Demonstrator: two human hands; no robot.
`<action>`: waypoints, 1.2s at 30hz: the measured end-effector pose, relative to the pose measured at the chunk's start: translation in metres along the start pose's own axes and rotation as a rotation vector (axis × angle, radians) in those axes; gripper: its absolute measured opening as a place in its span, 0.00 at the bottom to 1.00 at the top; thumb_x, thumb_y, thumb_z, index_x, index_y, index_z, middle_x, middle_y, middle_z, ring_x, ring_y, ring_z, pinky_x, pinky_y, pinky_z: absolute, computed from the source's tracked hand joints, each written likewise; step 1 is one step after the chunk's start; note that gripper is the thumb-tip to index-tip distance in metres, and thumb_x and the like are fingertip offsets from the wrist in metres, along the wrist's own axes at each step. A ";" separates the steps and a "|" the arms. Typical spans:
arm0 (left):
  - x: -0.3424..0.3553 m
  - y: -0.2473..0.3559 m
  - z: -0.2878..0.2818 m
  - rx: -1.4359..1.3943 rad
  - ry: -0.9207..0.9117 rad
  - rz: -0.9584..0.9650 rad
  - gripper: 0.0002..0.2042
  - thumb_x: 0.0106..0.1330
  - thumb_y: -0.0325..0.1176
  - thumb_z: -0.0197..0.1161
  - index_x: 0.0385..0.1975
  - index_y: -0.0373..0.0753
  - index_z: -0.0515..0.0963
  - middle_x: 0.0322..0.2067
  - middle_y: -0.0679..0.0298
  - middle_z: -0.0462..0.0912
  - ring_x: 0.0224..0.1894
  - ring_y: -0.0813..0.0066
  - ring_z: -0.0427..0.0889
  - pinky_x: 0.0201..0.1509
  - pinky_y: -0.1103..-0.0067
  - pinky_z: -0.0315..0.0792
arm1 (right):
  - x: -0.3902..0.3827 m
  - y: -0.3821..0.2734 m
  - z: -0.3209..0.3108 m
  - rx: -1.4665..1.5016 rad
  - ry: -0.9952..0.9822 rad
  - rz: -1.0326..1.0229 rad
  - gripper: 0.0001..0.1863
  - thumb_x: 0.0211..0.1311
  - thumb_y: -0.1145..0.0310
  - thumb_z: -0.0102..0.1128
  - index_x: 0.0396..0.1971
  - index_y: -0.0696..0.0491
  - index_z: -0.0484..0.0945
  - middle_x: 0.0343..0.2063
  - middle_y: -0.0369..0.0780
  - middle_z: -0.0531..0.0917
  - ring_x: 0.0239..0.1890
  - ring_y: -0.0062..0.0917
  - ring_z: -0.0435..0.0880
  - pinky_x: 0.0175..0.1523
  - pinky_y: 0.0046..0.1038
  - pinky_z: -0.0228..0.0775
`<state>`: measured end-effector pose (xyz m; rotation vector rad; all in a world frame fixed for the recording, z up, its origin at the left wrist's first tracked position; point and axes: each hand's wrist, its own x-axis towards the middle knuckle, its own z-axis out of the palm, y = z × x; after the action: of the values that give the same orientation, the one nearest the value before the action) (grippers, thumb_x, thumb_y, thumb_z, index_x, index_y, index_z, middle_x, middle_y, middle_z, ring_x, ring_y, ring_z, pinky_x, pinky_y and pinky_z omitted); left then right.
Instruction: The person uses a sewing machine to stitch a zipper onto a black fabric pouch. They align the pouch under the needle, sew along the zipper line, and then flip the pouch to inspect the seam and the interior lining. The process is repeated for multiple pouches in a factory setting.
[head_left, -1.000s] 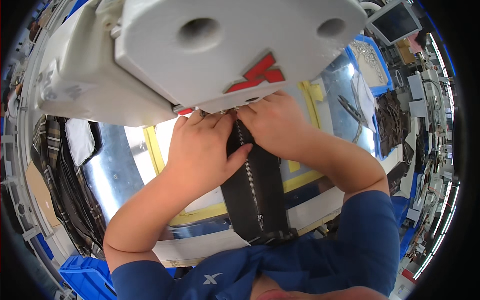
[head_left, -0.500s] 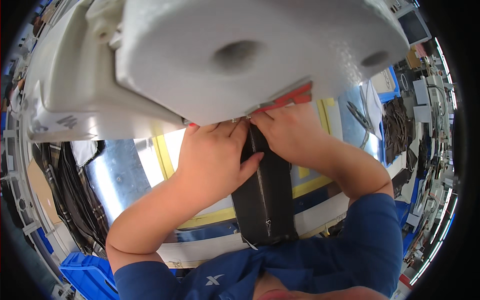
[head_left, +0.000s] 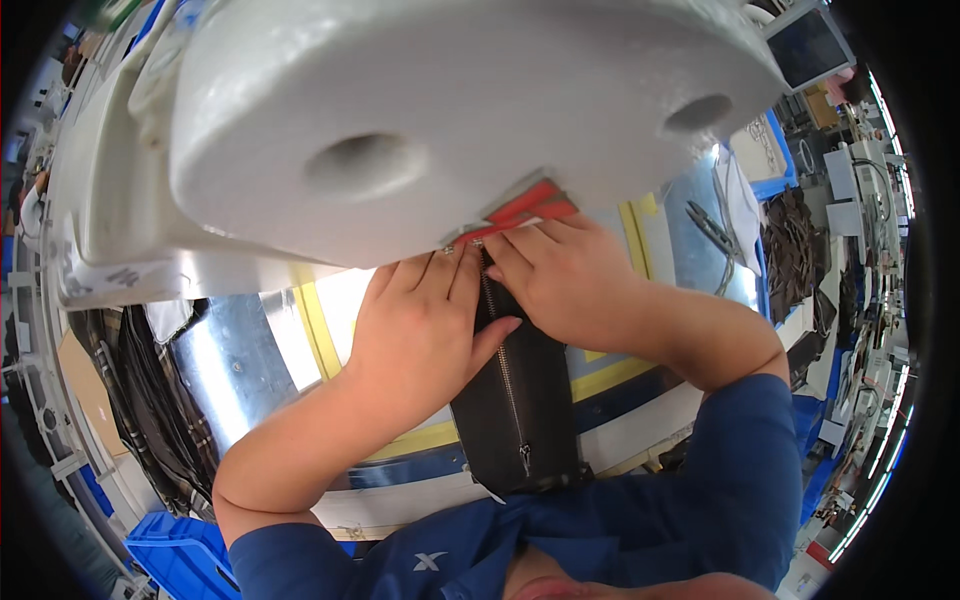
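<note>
A white sewing machine head (head_left: 470, 90) with a red emblem fills the upper view, hiding the needle area. Beneath it runs a long black fabric piece (head_left: 530, 390) with a metal zipper (head_left: 507, 380) along its middle. My left hand (head_left: 415, 330) lies on the fabric left of the zipper, fingers extended toward the machine, thumb out across the zipper. My right hand (head_left: 565, 280) rests on the fabric's right side, fingers slightly bent. Both hands are open and touching the piece; some fingertips are hidden under the machine head.
Dark and plaid fabric pieces (head_left: 155, 410) are piled at left, above a blue bin (head_left: 170, 550). At right lie tweezer-like metal tools (head_left: 712, 230), a white cloth (head_left: 743, 210), a blue tray (head_left: 785, 150) and crumpled dark fabric (head_left: 790, 250). Yellow tape (head_left: 635, 240) edges the bed; a screen (head_left: 805, 45) stands top right.
The view has shifted, so the machine head now hides more. Both hands appear slightly lower in the picture and stay on the black piece; my right fingers have shifted slightly.
</note>
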<state>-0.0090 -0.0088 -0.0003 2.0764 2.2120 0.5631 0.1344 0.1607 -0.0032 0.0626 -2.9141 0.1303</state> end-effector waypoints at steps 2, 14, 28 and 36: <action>-0.002 0.001 0.003 -0.007 -0.003 -0.003 0.35 0.64 0.49 0.76 0.62 0.25 0.78 0.59 0.44 0.84 0.60 0.47 0.84 0.69 0.59 0.74 | -0.002 0.000 0.003 -0.006 0.043 -0.032 0.26 0.60 0.66 0.62 0.54 0.68 0.83 0.49 0.52 0.87 0.51 0.38 0.89 0.55 0.34 0.78; -0.004 0.008 0.008 -0.022 -0.081 -0.010 0.51 0.58 0.56 0.79 0.68 0.16 0.67 0.61 0.31 0.77 0.65 0.34 0.79 0.72 0.56 0.75 | -0.003 -0.007 -0.006 0.024 -0.096 0.008 0.34 0.62 0.51 0.68 0.55 0.69 0.82 0.54 0.57 0.85 0.57 0.43 0.87 0.60 0.38 0.77; -0.010 0.018 0.019 0.052 -0.115 -0.055 0.64 0.53 0.75 0.69 0.70 0.14 0.64 0.66 0.26 0.71 0.71 0.27 0.72 0.78 0.50 0.65 | -0.012 -0.020 -0.005 0.091 -0.183 0.115 0.51 0.60 0.42 0.68 0.66 0.75 0.70 0.67 0.65 0.73 0.71 0.55 0.75 0.76 0.48 0.68; -0.004 0.014 0.016 0.068 -0.050 -0.022 0.65 0.48 0.74 0.74 0.68 0.13 0.67 0.64 0.29 0.75 0.66 0.30 0.78 0.75 0.53 0.71 | -0.010 -0.016 -0.006 0.109 -0.145 0.097 0.51 0.58 0.43 0.69 0.65 0.76 0.70 0.66 0.65 0.74 0.70 0.54 0.76 0.75 0.46 0.68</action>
<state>0.0094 -0.0089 -0.0116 2.0714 2.2537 0.4344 0.1459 0.1458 0.0021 -0.0542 -3.0531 0.3131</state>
